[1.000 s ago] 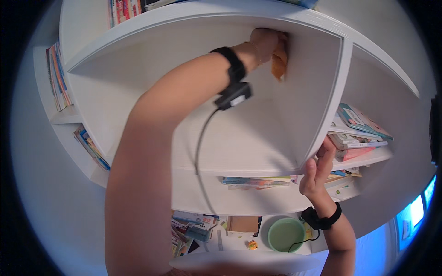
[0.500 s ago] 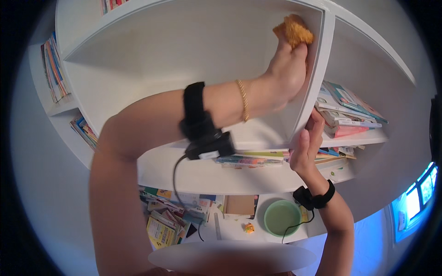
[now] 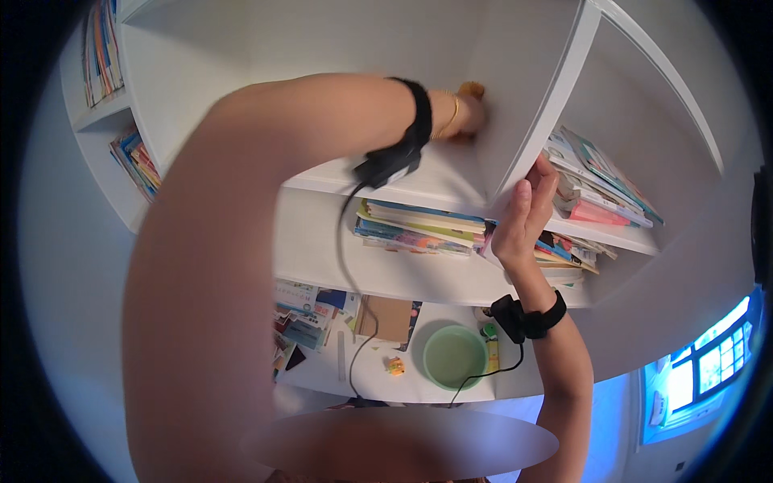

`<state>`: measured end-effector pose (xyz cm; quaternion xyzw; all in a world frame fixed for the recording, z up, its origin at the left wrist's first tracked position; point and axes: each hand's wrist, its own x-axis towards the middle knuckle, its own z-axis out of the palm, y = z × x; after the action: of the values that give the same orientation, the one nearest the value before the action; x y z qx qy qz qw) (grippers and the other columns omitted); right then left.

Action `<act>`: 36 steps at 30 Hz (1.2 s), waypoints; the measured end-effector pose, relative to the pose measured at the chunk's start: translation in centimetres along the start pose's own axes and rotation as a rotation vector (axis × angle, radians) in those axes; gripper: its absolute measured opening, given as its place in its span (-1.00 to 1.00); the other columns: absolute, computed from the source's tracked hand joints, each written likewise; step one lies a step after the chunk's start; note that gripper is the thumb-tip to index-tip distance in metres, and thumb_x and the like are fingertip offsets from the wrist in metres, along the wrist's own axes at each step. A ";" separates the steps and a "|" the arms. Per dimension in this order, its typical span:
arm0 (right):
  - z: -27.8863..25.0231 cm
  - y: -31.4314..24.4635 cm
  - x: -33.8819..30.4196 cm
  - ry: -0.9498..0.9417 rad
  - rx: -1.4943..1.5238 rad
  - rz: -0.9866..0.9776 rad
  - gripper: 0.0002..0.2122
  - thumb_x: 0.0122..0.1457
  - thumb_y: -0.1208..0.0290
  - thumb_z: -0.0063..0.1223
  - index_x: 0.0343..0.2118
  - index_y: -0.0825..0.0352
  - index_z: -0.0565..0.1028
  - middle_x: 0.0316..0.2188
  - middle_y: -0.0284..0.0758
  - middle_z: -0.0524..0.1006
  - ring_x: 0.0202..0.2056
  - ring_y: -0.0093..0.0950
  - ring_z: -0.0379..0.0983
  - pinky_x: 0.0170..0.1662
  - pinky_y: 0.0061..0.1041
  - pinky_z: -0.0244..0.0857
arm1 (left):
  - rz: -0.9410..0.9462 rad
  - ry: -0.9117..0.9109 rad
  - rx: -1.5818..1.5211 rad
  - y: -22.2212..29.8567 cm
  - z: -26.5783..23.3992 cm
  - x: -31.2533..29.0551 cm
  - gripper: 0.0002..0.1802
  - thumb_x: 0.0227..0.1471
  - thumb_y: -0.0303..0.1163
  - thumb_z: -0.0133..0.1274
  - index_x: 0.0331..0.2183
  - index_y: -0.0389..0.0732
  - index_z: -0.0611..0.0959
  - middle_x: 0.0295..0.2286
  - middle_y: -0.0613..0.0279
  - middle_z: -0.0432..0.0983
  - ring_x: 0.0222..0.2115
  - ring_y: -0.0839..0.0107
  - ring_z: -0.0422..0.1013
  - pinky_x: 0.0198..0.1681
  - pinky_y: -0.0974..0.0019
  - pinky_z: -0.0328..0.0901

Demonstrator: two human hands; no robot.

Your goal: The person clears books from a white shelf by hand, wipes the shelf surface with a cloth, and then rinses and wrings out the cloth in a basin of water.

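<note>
Currently, left hand (image 3: 467, 118) at one o'clock, inside a white bookcase compartment (image 3: 362, 40), close against the upright divider (image 3: 544, 105). Mustard cloth (image 3: 472, 88) bunched there, poking out above the hand. Left fingers look clenched around it; blur hides their exact curl. Right hand (image 3: 523, 213) at half past two: fingers loosely extended, grasping nothing, resting at the divider's front edge, just beside leaning paperbacks (image 3: 596, 193).

Hazards, my reading: left wrist's black cable (image 3: 341, 233) hangs beside the lower-shelf books (image 3: 419, 229) at dial centre; a wide sweep could snag it on them. Worse, right wrist's cable (image 3: 506, 369) crosses the rim of the green basin (image 3: 435, 342), five o'clock on the tabletop (image 3: 403, 388). A sharp lift might tug it, slop what looks like water, and wet the loose books (image 3: 306, 318) between seven and eight. Shifting right knuckles could slide the paperbacks.
</note>
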<state>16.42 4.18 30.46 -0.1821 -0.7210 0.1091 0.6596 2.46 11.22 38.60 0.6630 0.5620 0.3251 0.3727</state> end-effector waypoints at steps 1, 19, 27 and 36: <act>-0.1 0.1 0.1 0.013 -0.017 -0.053 -0.59 0.19 0.25 -0.33 -0.07 0.55 0.13 -0.14 -0.06 0.33 -0.13 -0.37 0.31 -0.06 -0.48 0.13 | 0.009 -0.039 0.028 -0.3 0.5 -0.5 -0.58 -0.02 -0.28 -0.14 -0.12 -0.30 0.43 -0.13 0.04 0.35 -0.10 0.31 0.28 -0.07 0.32 0.16; -4.5 0.1 0.2 -0.092 0.477 0.213 -0.45 0.19 0.01 -0.49 0.01 0.44 0.15 0.01 -0.03 0.22 0.09 -0.27 0.10 0.13 -0.35 -0.09 | 0.053 -0.216 0.109 -8.1 14.4 -20.2 -0.72 0.02 -0.41 -0.23 -0.25 -0.40 0.40 -0.29 -0.12 0.40 -0.27 0.09 0.36 -0.23 0.19 0.26; -12.0 -2.8 -18.1 -0.544 0.457 0.705 -0.40 0.16 -0.01 -0.37 0.11 0.38 0.01 0.04 -0.04 0.21 0.08 -0.24 0.12 0.07 -0.29 0.02 | -0.231 -0.207 -1.482 -23.5 11.2 -25.9 -0.59 0.03 -0.36 -0.28 -0.07 -0.33 0.32 -0.11 0.06 0.30 -0.05 0.26 0.23 0.07 0.12 0.06; -3.3 -4.6 -23.9 -0.514 0.814 0.999 -0.42 0.14 0.06 -0.24 0.12 0.38 0.05 0.06 -0.08 0.19 0.11 -0.34 0.07 0.11 -0.40 -0.04 | -0.039 -0.302 -1.865 -24.7 13.1 -28.5 -0.45 0.00 -0.28 -0.32 0.03 -0.32 0.20 0.03 0.04 0.15 0.06 0.16 0.07 0.13 0.08 -0.07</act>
<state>20.63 -10.00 10.81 -0.1986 -0.5859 0.7011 0.3545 -3.27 -16.38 10.32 0.1231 0.0318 0.5478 0.8269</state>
